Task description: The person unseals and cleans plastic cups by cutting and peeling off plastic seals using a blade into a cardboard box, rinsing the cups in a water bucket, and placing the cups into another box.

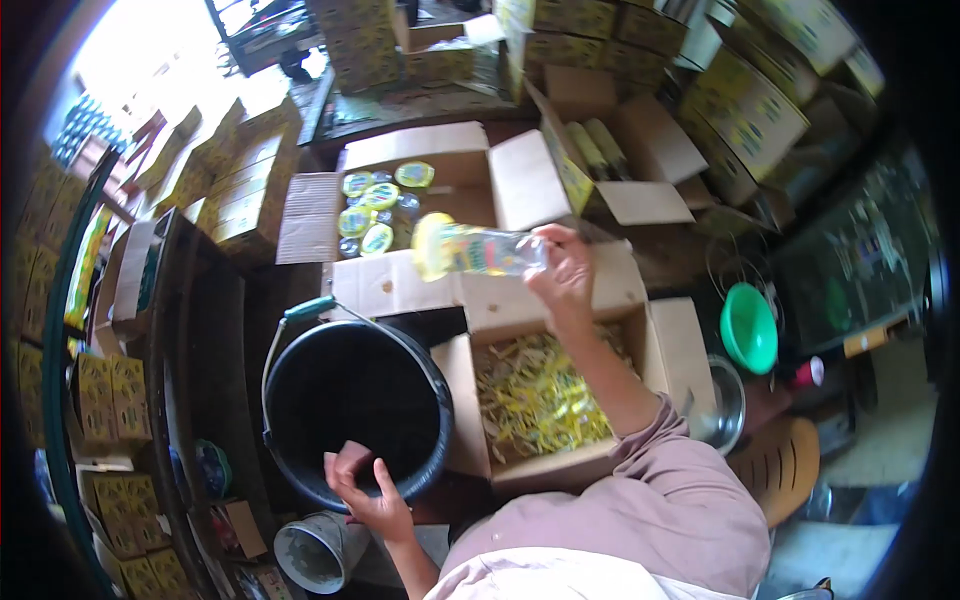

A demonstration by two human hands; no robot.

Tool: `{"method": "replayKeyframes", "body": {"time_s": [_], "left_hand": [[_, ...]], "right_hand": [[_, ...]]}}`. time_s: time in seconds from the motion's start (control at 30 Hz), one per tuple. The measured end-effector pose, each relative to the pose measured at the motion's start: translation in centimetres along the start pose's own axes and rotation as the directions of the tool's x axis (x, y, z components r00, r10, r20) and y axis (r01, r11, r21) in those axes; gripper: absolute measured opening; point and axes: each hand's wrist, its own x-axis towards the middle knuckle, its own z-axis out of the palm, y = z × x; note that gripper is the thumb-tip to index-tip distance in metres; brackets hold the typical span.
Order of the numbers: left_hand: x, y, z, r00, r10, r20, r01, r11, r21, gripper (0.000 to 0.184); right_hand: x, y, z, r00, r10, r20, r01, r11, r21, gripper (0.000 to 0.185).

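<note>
- Container (485, 250), clear with a printed label and a yellow end, is held up in the right hand (562, 268); it lies nearly level, yellow end toward the person's left.
- The right hand is closed around the clear end, its forearm reaching over the shreds box (685, 350).
- That box stands open in front of the person, filled with yellow and brownish shreds (545, 395).
- The left hand (375, 500) is released, thumb and fingers apart, at the near rim of the black bucket (360, 400); whether it touches the rim, I cannot tell.
- The bucket is just beside the shreds box, on the person's left, its wire handle with a green grip (310, 308) by the far rim.
- Beyond the held container, an open carton (465, 205) has round tubs (380, 205) with yellow-green lids grouped at its left side.
- To the right of that carton, another open box (650, 150) contains long, pale yellow-green items (598, 148), too blurred to name.
- A green bowl (748, 328) stands tilted at the right, near a round metal vessel (728, 405).
- A pale pail (312, 552) is near the bucket, at the lower left.
</note>
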Motion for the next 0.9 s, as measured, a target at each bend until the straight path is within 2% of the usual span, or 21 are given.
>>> {"method": "replayKeyframes", "body": {"time_s": [0.03, 0.07, 0.1, 0.13, 0.17, 0.2, 0.23, 0.27, 0.33, 0.37, 0.4, 0.47, 0.5, 0.53, 0.57, 0.6, 0.63, 0.67, 0.73, 0.8, 0.9], "left_hand": [[0.4, 1.1, -0.6, 0.998, 0.042, 0.057, -0.049, 0.992, 0.117, 0.068], [0.3, 1.2, -0.5, 0.993, -0.038, 0.111, 0.064, 0.969, -0.240, 0.073], [0.2, 2.0, -0.7, 0.954, -0.087, 0.285, 0.238, 0.799, -0.552, 0.077], [0.2, 2.7, -0.5, 0.888, -0.070, 0.455, 0.424, 0.507, -0.750, 0.081], [0.3, 3.4, -0.1, 0.806, -0.015, 0.592, 0.571, 0.285, -0.770, 0.085], [0.2, 3.9, 0.0, 0.710, 0.068, 0.701, 0.699, 0.055, -0.713, 0.090], [0.0, 3.3, 0.3, 0.667, 0.142, 0.732, 0.745, -0.119, -0.656, 0.094], [0.0, 2.9, 0.1, 0.624, 0.206, 0.754, 0.778, -0.250, -0.576, 0.089], [0.5, 4.7, -0.4, 0.664, 0.064, 0.745, 0.725, -0.298, -0.620, 0.074], [0.8, 2.6, -0.4, 0.622, 0.136, 0.771, 0.738, -0.431, -0.519, 0.057], [1.0, 2.1, -0.8, 0.645, 0.096, 0.758, 0.748, -0.286, -0.599, 0.045], [1.5, 0.2, -1.8, 0.745, -0.036, 0.666, 0.665, -0.021, -0.746, 0.043], [2.1, -1.0, -2.5, 0.786, -0.100, 0.610, 0.618, 0.158, -0.770, 0.043], [2.8, -1.9, -2.8, 0.832, -0.146, 0.535, 0.551, 0.335, -0.764, 0.042], [3.5, -1.8, -3.2, 0.862, -0.205, 0.463, 0.504, 0.426, -0.751, 0.042], [3.9, -1.9, -3.1, 0.896, -0.251, 0.365, 0.443, 0.519, -0.731, 0.044], [4.2, -2.3, -3.0, 0.906, -0.253, 0.339, 0.423, 0.561, -0.712, 0.044], [4.5, -2.8, -2.9, 0.915, -0.256, 0.311, 0.403, 0.602, -0.690, 0.045], [4.5, -4.8, -1.8, 0.921, -0.236, 0.311, 0.386, 0.676, -0.628, 0.044], [4.5, -5.1, -1.3, 0.932, -0.210, 0.296, 0.350, 0.732, -0.584, 0.044], [4.4, -4.8, -1.1, 0.953, -0.174, 0.248, 0.285, 0.795, -0.536, 0.043]], "right_hand": [[-2.5, -2.2, 1.1, 0.997, 0.076, 0.009, -0.076, 0.997, 0.028, 0.050], [-5.0, -3.6, 2.0, 0.988, 0.153, 0.021, -0.154, 0.986, 0.056, 0.049], [-7.1, -3.5, 2.7, 0.998, -0.054, 0.042, 0.058, 0.994, -0.091, 0.048], [-8.7, -3.3, 3.4, 0.961, -0.256, 0.102, 0.273, 0.933, -0.232, 0.047], [-10.4, -4.1, 4.1, 0.925, -0.346, 0.160, 0.379, 0.874, -0.303, 0.041], [-12.3, -4.8, 4.7, 0.880, -0.418, 0.226, 0.475, 0.801, -0.365, 0.037], [-14.3, -4.5, 4.8, 0.837, -0.450, 0.312, 0.536, 0.791, -0.297, 0.033], [-16.1, -4.0, 4.7, 0.785, -0.482, 0.390, 0.588, 0.777, -0.224, 0.029], [-18.4, -3.9, 3.5, 0.573, -0.476, 0.667, 0.743, 0.645, -0.178, 0.022], [-19.7, -3.9, 3.0, 0.521, -0.391, 0.759, 0.774, 0.592, -0.226, 0.019], [-20.2, -4.0, 2.2, 0.493, -0.343, 0.800, 0.811, 0.513, -0.280, 0.022], [-20.6, -5.3, -0.9, 0.690, -0.218, 0.690, 0.672, 0.546, -0.500, 0.025], [-21.2, -5.7, -2.9, 0.832, -0.218, 0.511, 0.545, 0.491, -0.679, 0.024], [-21.7, -5.8, -5.4, 0.922, -0.236, 0.307, 0.383, 0.436, -0.814, 0.024], [-22.2, -5.9, -8.2, 0.949, -0.311, 0.052, 0.202, 0.474, -0.857, 0.025], [-22.3, -6.2, -11.1, 0.865, -0.500, -0.033, 0.140, 0.305, -0.942, 0.025], [-23.1, -6.8, -13.8, 0.807, -0.568, -0.161, -0.091, 0.149, -0.985, 0.027], [-23.9, -6.2, -17.0, 0.700, -0.639, -0.320, -0.249, 0.201, -0.947, 0.028], [-25.6, -5.1, -22.1, 0.585, -0.640, -0.499, -0.449, 0.258, -0.856, 0.034], [-26.6, -2.9, -26.7, 0.418, -0.519, -0.746, -0.657, 0.395, -0.642, 0.049], [-26.6, -1.1, -30.3, 0.247, -0.282, -0.927, -0.681, 0.630, -0.373, 0.062]]}}
